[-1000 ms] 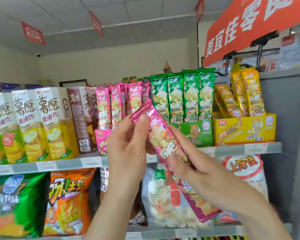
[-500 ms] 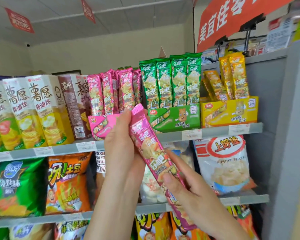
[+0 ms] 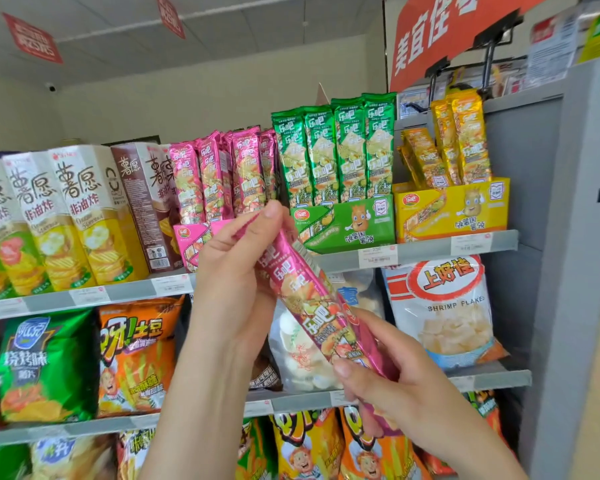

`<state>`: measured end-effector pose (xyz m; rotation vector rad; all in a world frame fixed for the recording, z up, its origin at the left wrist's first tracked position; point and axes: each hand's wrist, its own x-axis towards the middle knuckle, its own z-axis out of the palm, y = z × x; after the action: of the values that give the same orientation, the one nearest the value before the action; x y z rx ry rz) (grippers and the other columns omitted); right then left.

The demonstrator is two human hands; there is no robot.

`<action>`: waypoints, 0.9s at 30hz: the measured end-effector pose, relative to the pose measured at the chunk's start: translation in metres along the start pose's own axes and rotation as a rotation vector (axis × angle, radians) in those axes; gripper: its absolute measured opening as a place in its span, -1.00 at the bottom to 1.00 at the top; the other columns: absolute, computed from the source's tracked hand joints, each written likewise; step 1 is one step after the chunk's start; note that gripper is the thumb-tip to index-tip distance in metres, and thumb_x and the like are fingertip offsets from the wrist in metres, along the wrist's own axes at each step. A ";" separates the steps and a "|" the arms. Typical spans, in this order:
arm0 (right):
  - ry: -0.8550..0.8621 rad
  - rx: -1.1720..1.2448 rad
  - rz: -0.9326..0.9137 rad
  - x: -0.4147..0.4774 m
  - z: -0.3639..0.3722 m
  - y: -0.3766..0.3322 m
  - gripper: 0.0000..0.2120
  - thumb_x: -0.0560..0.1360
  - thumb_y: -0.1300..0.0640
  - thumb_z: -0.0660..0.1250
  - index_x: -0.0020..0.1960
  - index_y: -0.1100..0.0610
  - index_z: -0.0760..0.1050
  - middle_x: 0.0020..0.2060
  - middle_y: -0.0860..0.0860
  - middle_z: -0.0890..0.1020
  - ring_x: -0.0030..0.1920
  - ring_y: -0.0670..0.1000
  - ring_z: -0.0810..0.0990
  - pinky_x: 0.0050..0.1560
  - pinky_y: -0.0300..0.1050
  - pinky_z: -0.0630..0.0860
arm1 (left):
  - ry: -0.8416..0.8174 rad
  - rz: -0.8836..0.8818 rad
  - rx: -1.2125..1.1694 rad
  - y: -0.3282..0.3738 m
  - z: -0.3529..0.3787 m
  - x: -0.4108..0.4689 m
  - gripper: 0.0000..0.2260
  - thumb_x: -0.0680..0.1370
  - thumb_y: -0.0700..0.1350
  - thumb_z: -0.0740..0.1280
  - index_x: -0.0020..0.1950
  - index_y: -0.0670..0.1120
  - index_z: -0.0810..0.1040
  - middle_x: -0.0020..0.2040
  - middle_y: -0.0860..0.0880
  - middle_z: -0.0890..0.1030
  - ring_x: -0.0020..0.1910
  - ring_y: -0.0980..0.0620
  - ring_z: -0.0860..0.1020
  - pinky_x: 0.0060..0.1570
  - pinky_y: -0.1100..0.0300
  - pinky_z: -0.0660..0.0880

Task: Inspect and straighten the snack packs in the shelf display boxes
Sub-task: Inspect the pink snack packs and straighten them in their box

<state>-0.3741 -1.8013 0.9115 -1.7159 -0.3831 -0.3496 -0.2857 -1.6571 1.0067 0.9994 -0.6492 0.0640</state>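
I hold a long pink snack pack slanted in front of the shelf, its top end up to the left. My left hand grips that upper end between thumb and fingers. My right hand pinches the lower end, and a second pink pack seems to lie behind the first. On the upper shelf stand a pink display box with several upright pink packs, a green display box with green packs, and a yellow display box with leaning yellow packs.
Tall chip cartons fill the upper shelf's left side. Below sit a green chip bag, an orange bag and a white shrimp flakes bag. A grey shelf upright bounds the right; an orange sign hangs above.
The view has tilted down, so the shelves sit higher in frame. Both hands have kept hold of the pink pack, lowering it and turning it steeper below the pink box.
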 end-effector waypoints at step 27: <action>0.508 -0.239 -0.289 -0.006 0.021 0.013 -0.68 0.55 -0.22 0.22 0.28 -0.44 0.38 0.04 -0.29 0.64 0.00 -0.17 0.64 -0.11 -0.41 0.50 | 0.257 -0.010 -0.041 -0.030 0.012 -0.014 -0.02 0.17 0.08 0.62 0.44 -0.32 0.31 0.26 -0.22 0.54 0.21 -0.13 0.53 0.31 -0.09 0.41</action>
<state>-0.3739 -1.7832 0.8938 -1.7277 -0.2175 -1.0519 -0.2926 -1.6796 0.9807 0.9356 -0.4086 0.1667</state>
